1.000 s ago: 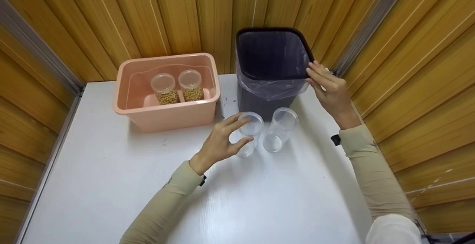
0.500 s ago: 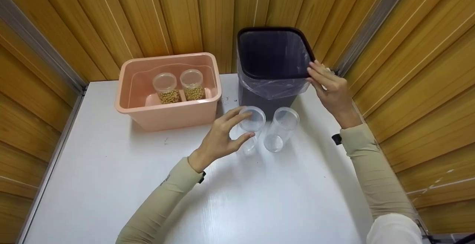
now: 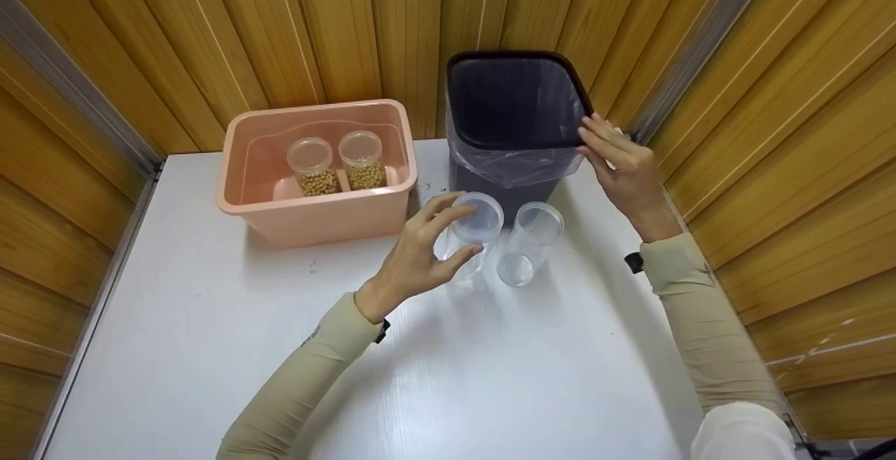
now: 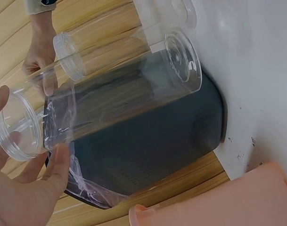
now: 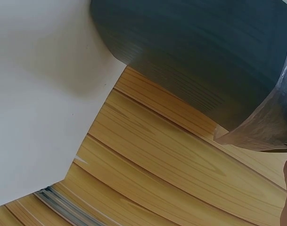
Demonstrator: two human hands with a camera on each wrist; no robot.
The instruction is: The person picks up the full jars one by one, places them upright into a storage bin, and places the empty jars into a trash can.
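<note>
My left hand point(image 3: 413, 257) grips a clear plastic jar point(image 3: 479, 218) near its top rim, thumb on one side and fingers on the other. Nothing shows inside this jar point(image 4: 119, 94) in the left wrist view, where its base hangs close to the table. A second clear jar point(image 3: 530, 243) stands just right of it, also with no contents showing. At the right front corner of the dark grey bin point(image 3: 490, 183), my right hand point(image 3: 625, 169) holds the black rim. A thin translucent liner bag point(image 3: 514, 166) folds over that rim.
Left of the bin sits a pink plastic tub point(image 3: 322, 225). It contains two lidded jars point(image 3: 318, 173) partly filled with yellowish beans. Wood-patterned walls point(image 3: 336, 26) enclose the white table point(image 3: 434, 390) at the back and sides.
My left hand has lifted the jar slightly, and its rim has moved up toward the bin. My right hand has stayed on the bin's rim.
</note>
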